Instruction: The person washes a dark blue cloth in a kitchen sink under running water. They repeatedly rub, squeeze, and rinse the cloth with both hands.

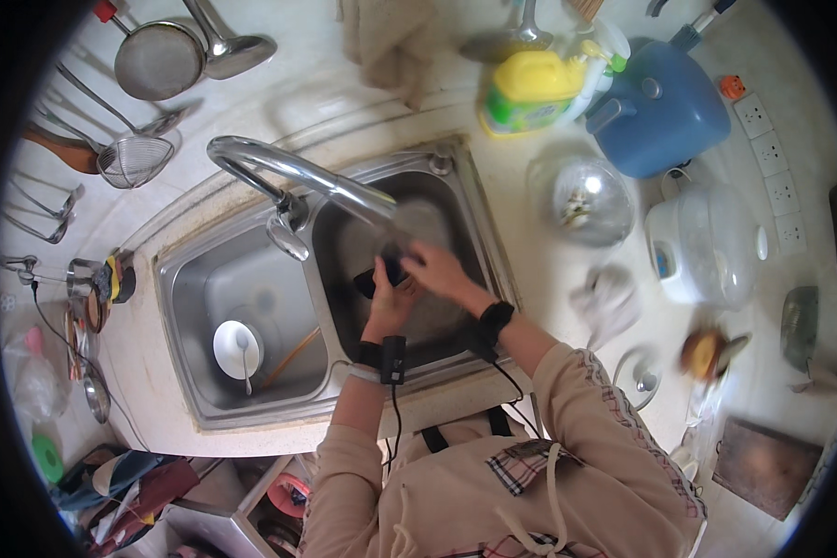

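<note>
Both of my hands are over the right basin (342,328) of a stainless steel double sink, just below the end of the chrome faucet (335,188). My left hand (390,303) grips a small dark object (367,283), its thumb pointing up along it. The object's kind cannot be made out. Beside it, my right hand (436,268) is blurred, with its fingers at the upper side of the same object. Whether those fingers grip it is unclear. Black bands with cables circle both wrists.
The left basin (223,258) holds a white bowl (227,342) with a spoon and a wooden stick (293,356). On the right counter stand a yellow detergent bottle (530,91), a blue container (669,111), a transparent bowl (593,202) and a crumpled cloth (607,300). Ladles and strainers hang behind.
</note>
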`<state>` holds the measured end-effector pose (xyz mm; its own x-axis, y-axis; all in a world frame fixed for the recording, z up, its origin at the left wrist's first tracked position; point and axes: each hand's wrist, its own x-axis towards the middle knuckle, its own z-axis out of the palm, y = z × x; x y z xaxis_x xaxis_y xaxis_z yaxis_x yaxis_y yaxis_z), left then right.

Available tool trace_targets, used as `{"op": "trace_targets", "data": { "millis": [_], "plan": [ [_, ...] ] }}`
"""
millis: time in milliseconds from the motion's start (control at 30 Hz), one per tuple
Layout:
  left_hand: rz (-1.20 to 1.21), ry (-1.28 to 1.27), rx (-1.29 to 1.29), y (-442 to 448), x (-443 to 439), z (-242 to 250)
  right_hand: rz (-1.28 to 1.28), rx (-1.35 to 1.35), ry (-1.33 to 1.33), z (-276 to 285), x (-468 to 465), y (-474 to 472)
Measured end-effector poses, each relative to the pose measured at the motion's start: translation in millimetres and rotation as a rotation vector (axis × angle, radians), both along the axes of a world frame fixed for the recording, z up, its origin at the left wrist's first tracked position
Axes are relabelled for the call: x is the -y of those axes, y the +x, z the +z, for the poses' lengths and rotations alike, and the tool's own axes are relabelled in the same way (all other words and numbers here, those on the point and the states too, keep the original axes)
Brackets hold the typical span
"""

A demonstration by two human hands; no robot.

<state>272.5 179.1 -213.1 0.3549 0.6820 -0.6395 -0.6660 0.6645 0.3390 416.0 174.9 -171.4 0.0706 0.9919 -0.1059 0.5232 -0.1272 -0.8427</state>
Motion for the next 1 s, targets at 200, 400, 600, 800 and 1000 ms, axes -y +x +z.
{"op": "trace_targets", "data": {
  "millis": [200, 400, 600, 800, 1000],
  "plan": [
    [0.011, 0.238, 0.118, 29.7, 8.4, 4.9, 0.081, 0.14, 0.159, 22.8, -1.3, -26.9],
    [0.013, 0.286, 0.223, 27.6, 12.5, 3.5, -0.064, 0.073, 0.333, 20.4, -7.5, -31.6],
    [0.012, -0.027, -0.052, 26.2, 11.6, 24.1, -0.188, 0.005, 0.004, 0.0, -0.4, -22.4],
    [-0.107, -0.085, -0.024, 16.8, 3.8, 64.1, -0.45, -0.809, -0.516, -14.4, 6.5, 2.9],
    [-0.116, 0.088, -0.114, 1.8, 2.8, 45.9, -0.418, -0.925, -0.672, -4.2, -4.9, 9.1]
  ]
}}
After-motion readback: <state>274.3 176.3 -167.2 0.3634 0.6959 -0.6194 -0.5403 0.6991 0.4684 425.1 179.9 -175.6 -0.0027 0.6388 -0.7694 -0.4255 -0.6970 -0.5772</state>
